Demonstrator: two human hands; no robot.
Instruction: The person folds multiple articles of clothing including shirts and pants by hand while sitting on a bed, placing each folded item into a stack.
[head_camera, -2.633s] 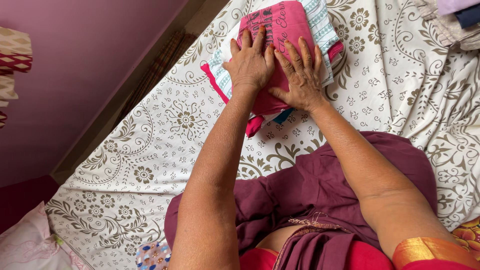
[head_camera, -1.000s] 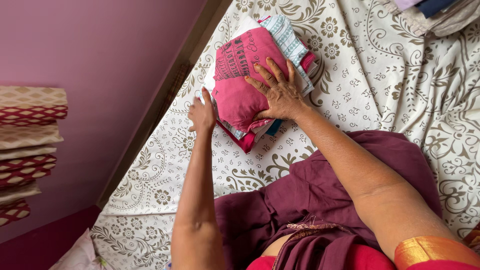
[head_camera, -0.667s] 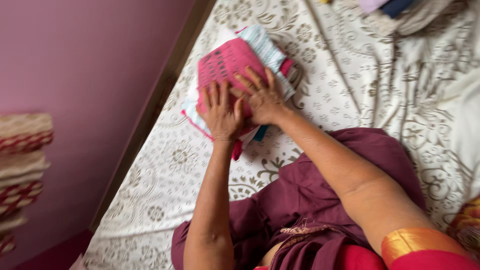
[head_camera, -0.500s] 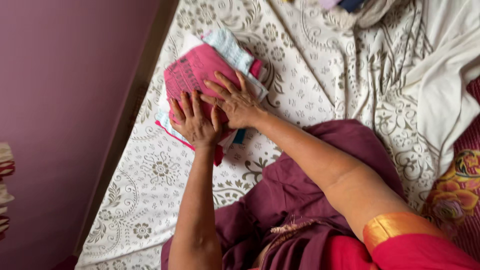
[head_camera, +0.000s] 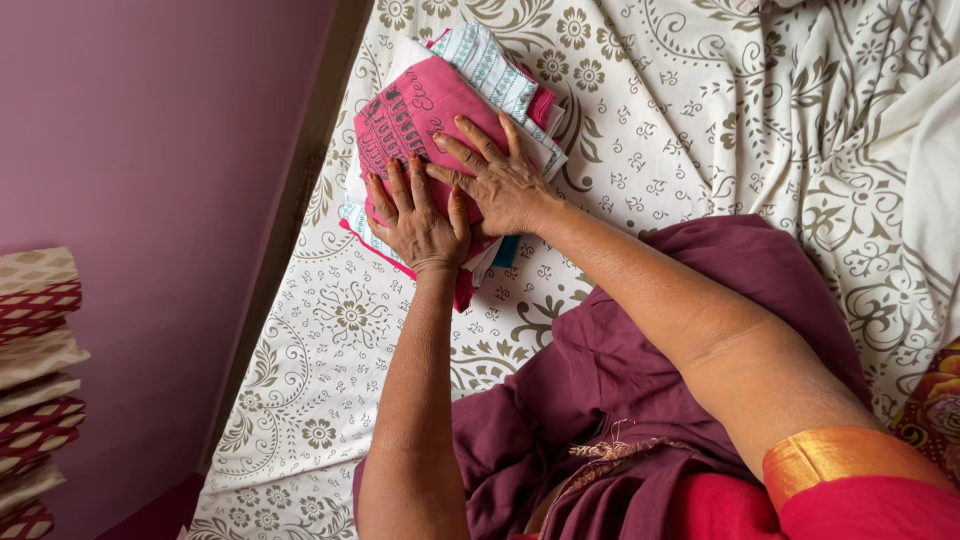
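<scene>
Since a second before, the left hand (head_camera: 418, 222) had moved from the sheet beside the folded pink cloth (head_camera: 420, 115) onto it, next to the right hand (head_camera: 497, 180). Both palms lay flat with fingers spread, pressing and gripping nothing. The soft cloth topped a small stack of folded clothes (head_camera: 500, 75) on the cream floral bedsheet (head_camera: 700, 110).

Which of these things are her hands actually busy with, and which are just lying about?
In hand:
- pink folded cloth, top of the pile, under the left hand and right hand
- white patterned cloth beneath it

Lying about:
- floral bedsheet
- maroon garment over the lap
- stacked cushions by the pink wall
</scene>
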